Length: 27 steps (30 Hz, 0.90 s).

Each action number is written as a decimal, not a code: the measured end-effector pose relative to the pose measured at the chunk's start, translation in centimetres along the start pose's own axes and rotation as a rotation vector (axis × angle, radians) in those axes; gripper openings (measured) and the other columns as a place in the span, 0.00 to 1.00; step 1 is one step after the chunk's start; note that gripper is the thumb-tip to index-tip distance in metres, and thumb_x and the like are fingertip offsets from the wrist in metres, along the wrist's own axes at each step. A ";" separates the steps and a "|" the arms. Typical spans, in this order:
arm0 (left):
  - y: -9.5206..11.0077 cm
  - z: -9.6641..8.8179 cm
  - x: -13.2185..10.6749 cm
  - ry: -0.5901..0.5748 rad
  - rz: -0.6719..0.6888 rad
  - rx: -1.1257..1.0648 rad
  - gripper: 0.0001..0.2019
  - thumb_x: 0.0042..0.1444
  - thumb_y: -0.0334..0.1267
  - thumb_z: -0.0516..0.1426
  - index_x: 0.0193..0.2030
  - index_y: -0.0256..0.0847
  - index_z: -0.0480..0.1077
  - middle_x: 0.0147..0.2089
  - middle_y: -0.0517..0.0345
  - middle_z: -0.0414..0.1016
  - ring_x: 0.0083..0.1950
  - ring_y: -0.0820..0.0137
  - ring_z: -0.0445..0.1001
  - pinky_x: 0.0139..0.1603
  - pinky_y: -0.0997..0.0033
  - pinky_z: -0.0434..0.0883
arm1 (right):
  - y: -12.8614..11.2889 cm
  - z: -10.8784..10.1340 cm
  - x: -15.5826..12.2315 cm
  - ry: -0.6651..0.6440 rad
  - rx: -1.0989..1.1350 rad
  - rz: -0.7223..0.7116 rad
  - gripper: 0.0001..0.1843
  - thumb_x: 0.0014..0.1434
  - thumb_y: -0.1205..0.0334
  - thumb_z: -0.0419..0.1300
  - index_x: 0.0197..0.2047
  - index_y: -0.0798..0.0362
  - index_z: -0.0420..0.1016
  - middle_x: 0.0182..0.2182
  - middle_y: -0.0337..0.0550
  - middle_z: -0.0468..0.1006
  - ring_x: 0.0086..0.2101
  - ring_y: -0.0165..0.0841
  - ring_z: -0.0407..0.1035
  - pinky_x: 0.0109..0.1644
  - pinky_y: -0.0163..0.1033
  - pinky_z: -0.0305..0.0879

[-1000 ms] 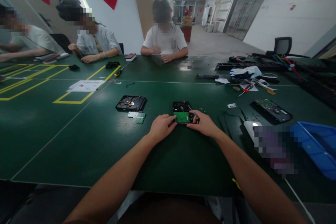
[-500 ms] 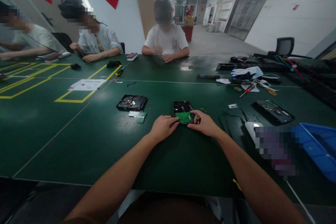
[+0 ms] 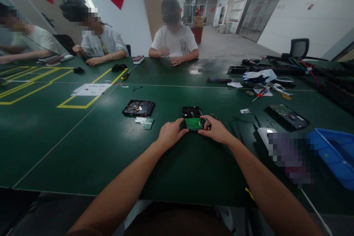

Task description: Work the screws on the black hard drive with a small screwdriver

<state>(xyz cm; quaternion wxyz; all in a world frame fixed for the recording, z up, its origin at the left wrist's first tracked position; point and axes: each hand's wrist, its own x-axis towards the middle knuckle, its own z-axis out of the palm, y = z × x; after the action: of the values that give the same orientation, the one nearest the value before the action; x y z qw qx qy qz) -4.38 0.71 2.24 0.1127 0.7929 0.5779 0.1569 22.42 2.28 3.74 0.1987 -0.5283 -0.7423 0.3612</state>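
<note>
A black hard drive lies in front of me, a green circuit board at its near end. My left hand grips the drive's left side, fingers along the edge and thumb at the near corner. In my right hand is a screwdriver, its thin shaft pointing up and left over the drive. The thumb of that hand also touches the drive's near right corner. Small screws lie just right of the drive. To the left sit another opened hard drive and loose circuit boards.
A third hard drive lies right, near a white device with a cable and a blue bin. Farther back are a red screwdriver, gloves and cables. Several people sit across the green table.
My left fingers have shifted off the green board to the drive's left edge, with the thumb now at its near corner. The right hand with the screwdriver has barely moved.
</note>
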 end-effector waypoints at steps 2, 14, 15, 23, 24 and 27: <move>0.0 -0.1 0.0 -0.023 -0.002 0.004 0.26 0.70 0.53 0.60 0.68 0.42 0.68 0.36 0.56 0.83 0.40 0.59 0.82 0.39 0.66 0.71 | 0.0 0.0 0.1 0.003 -0.007 -0.008 0.38 0.60 0.54 0.71 0.69 0.51 0.65 0.37 0.38 0.78 0.34 0.33 0.72 0.40 0.41 0.67; 0.0 -0.1 0.0 -0.016 0.045 -0.021 0.20 0.70 0.49 0.60 0.64 0.44 0.73 0.34 0.60 0.81 0.37 0.63 0.81 0.37 0.69 0.68 | 0.0 -0.1 -0.1 -0.006 0.019 -0.015 0.36 0.56 0.51 0.73 0.63 0.51 0.65 0.35 0.36 0.76 0.33 0.33 0.72 0.38 0.41 0.66; 0.0 -0.1 0.0 -0.008 0.055 -0.018 0.20 0.70 0.49 0.61 0.64 0.44 0.73 0.34 0.60 0.81 0.38 0.63 0.81 0.37 0.69 0.68 | -0.1 -0.1 -0.1 -0.007 0.017 -0.011 0.36 0.56 0.51 0.73 0.62 0.51 0.65 0.35 0.36 0.76 0.33 0.33 0.72 0.38 0.41 0.66; -0.2 0.3 -0.2 -0.006 0.145 -0.014 0.20 0.71 0.46 0.59 0.67 0.46 0.73 0.38 0.58 0.83 0.38 0.65 0.81 0.42 0.68 0.72 | -0.1 -0.4 -0.2 -0.019 -0.005 -0.005 0.35 0.56 0.49 0.73 0.61 0.50 0.66 0.36 0.37 0.78 0.32 0.33 0.72 0.37 0.41 0.65; -0.2 0.2 -0.3 -0.016 0.169 -0.012 0.21 0.71 0.46 0.59 0.68 0.47 0.72 0.39 0.57 0.84 0.38 0.65 0.81 0.42 0.68 0.72 | 0.0 -0.3 -0.2 -0.013 -0.011 -0.017 0.35 0.56 0.49 0.73 0.61 0.50 0.66 0.36 0.37 0.78 0.32 0.33 0.72 0.37 0.41 0.65; 0.0 0.2 -0.4 -0.032 0.233 0.018 0.20 0.72 0.46 0.58 0.68 0.48 0.73 0.44 0.55 0.85 0.40 0.64 0.82 0.44 0.67 0.73 | 0.3 -0.2 -0.1 0.003 -0.010 -0.034 0.36 0.55 0.50 0.74 0.61 0.51 0.67 0.36 0.37 0.78 0.33 0.33 0.72 0.38 0.41 0.65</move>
<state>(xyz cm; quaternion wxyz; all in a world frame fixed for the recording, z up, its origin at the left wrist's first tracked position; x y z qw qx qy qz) -4.41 0.32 2.05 0.0958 0.8582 0.4812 0.1510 22.78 2.27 3.63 0.2034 -0.5169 -0.7527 0.3534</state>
